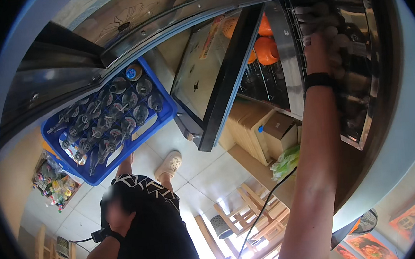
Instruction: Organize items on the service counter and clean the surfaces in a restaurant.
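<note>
My right hand [316,48], with a dark band at the wrist, reaches into a steel cabinet compartment at the upper right. It is among several pale rounded pieces [331,32] beside a wire rack [296,35]. Its fingers blend into these pieces, so its grip is unclear. My left hand [119,220] is bent in front of my dark top at the lower left. Blur and dark cloth hide its fingers. Left of the rack, orange bowls [266,50] sit on wire shelving behind a black-framed glass door [225,80], which stands ajar.
A blue plastic crate [169,108] of clear glass bottles stands at the left. Beyond it is another crate of bottles [60,185]. Cardboard boxes [278,127] and a green plastic bag [285,163] lie below the cabinet. Wooden stools [250,213] and a black cable [259,213] are nearby.
</note>
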A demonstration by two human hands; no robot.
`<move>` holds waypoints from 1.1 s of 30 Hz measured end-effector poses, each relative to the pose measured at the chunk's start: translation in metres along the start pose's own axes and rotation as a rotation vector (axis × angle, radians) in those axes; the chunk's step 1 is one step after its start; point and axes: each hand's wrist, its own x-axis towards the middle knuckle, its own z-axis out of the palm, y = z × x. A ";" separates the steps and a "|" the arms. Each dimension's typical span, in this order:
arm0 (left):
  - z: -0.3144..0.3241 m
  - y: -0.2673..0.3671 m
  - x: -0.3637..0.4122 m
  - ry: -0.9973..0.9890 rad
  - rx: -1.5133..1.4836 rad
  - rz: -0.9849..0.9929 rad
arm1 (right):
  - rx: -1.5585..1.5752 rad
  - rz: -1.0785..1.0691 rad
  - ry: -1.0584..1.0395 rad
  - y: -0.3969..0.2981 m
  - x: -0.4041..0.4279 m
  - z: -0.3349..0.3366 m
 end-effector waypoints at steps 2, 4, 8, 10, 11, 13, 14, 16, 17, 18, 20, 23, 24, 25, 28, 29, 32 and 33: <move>0.009 0.007 0.001 -0.065 -0.056 0.055 | 0.135 0.064 -0.046 -0.001 0.030 -0.051; 0.011 0.006 0.003 -0.072 -0.080 0.084 | 0.036 0.022 -0.017 -0.024 0.029 -0.062; -0.003 -0.007 0.000 -0.039 0.006 -0.028 | -0.717 -0.032 0.100 -0.050 -0.078 0.016; -0.002 -0.008 0.000 -0.040 -0.009 -0.010 | -0.946 0.054 0.053 -0.081 -0.109 0.002; -0.003 -0.010 0.000 -0.040 -0.020 -0.004 | -1.010 0.112 0.013 -0.091 -0.122 -0.003; -0.002 -0.012 -0.001 -0.031 -0.005 -0.017 | -1.044 0.169 -0.024 -0.070 -0.132 -0.007; 0.006 0.000 0.002 -0.044 -0.015 0.031 | -1.197 0.029 0.386 -0.025 -0.118 -0.045; 0.011 0.008 0.004 -0.054 -0.023 0.063 | -1.308 -0.128 0.764 0.016 -0.114 -0.080; 0.010 0.006 0.003 -0.045 -0.020 0.061 | -1.020 -0.081 0.710 0.030 -0.125 -0.086; 0.009 0.004 0.002 -0.042 -0.012 0.051 | -0.732 -0.035 0.653 0.033 -0.138 -0.086; 0.004 -0.001 0.000 -0.030 0.004 0.017 | -0.181 -0.056 0.700 0.025 -0.169 -0.051; 0.007 0.002 0.001 -0.037 -0.001 0.024 | 0.123 -0.168 0.695 0.020 -0.176 -0.045; 0.008 0.005 0.001 -0.040 -0.004 0.033 | -0.104 -0.247 0.641 0.021 -0.174 -0.049; 0.009 0.008 0.001 -0.038 -0.002 0.045 | -0.110 -0.250 0.648 0.020 -0.171 -0.058; 0.009 0.002 0.002 -0.025 0.012 0.018 | -0.429 -0.576 0.704 -0.016 -0.177 -0.045; 0.009 0.002 0.002 -0.031 0.012 0.014 | -0.495 -0.597 0.594 -0.025 -0.172 -0.040; 0.008 0.006 0.001 -0.033 0.007 0.026 | -0.364 -0.616 0.436 -0.035 -0.150 -0.034; 0.009 0.007 0.001 -0.034 0.006 0.027 | -0.159 -0.608 0.382 -0.035 -0.146 -0.032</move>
